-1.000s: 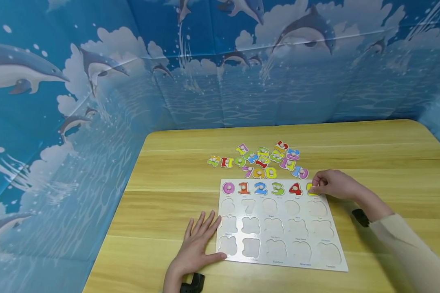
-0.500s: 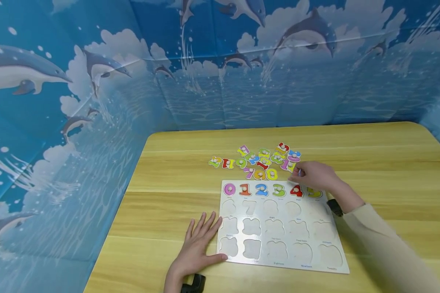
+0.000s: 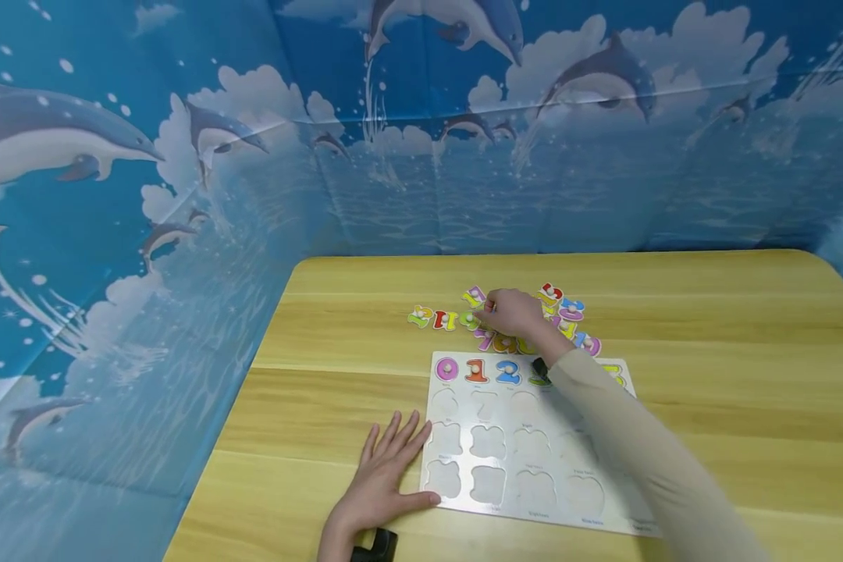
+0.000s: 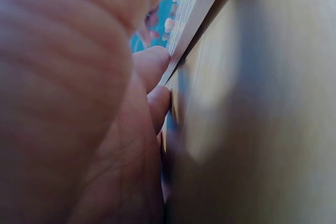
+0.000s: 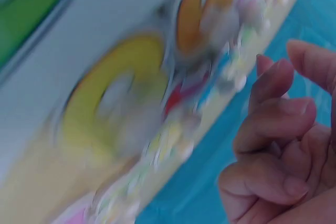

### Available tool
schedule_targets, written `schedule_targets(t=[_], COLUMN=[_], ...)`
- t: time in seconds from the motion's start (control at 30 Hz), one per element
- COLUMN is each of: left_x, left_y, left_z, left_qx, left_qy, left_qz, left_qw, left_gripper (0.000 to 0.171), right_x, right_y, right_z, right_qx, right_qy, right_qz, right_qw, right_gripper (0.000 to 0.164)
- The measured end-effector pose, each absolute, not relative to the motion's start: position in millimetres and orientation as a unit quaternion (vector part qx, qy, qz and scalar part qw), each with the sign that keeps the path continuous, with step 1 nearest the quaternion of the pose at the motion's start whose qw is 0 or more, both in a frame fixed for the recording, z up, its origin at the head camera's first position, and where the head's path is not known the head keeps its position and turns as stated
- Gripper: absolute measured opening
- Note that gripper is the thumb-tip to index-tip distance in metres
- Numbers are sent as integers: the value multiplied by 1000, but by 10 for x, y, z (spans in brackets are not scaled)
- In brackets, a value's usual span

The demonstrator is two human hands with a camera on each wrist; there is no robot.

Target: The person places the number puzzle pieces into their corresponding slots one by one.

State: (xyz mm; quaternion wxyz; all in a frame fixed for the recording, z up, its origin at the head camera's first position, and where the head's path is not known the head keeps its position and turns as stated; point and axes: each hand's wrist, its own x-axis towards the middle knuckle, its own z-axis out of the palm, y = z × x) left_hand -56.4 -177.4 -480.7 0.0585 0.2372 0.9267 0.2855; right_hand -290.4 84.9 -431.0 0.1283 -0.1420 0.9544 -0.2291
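My right hand [image 3: 513, 311] reaches over the loose number pieces, its fingertips right by the green 6 [image 3: 469, 321]. In the right wrist view its fingers [image 5: 273, 121] are loosely bent, with a gap at the thumb and nothing held. A yellow piece [image 5: 142, 45] and an orange 9 [image 5: 189, 22] lie close by there. My left hand [image 3: 382, 484] rests spread at the left edge of the white number board [image 3: 460, 460], its thumb on the lower corner. On the top row sit a purple 0 [image 3: 447, 368], orange 1 [image 3: 476, 371] and blue 2 [image 3: 509, 372]; the right arm hides the 4.
Several knobbed pieces lie behind the board, including a red-yellow 11 [image 3: 445, 320] and a red-topped 15 [image 3: 550, 293]. The wooden table [image 3: 309, 336] ends at a blue dolphin backdrop [image 3: 393, 203]. My right sleeve [image 3: 625, 429] covers the board's right part.
My right hand has left the yellow 5 at the board's top right and swung left over the loose pieces. The left hand keeps its place. The head view has shifted slightly.
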Motion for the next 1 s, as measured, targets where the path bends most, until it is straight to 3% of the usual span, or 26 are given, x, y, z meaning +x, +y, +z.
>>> schedule_targets(t=[0.2,0.37,0.63,0.77,1.0], left_x=[-554,-562,-590,-601,-613], left_y=[-1745,-1743,-1736,-1736,-1744], left_z=[-4825,-4825,-4811,-4814,-4822], left_qx=[238,236,233,232,228], left_qy=[927,928,928,929,931], left_qz=[282,280,280,278,275], left_qw=[67,69,72,72,71], left_gripper=[89,89,89,89,90], right_x=[-2978,-2996,-3011,-2993,-2763], right_y=[618,532,512,543,610], right_z=[-4467,-4481,-4474,-4466,-4332], right_qx=[-106,-97,-119,-132,-209], right_qy=[964,969,969,964,941], right_qz=[-178,-143,-140,-164,-217], right_qw=[166,176,165,159,155], right_gripper=[49,53,33,32,21])
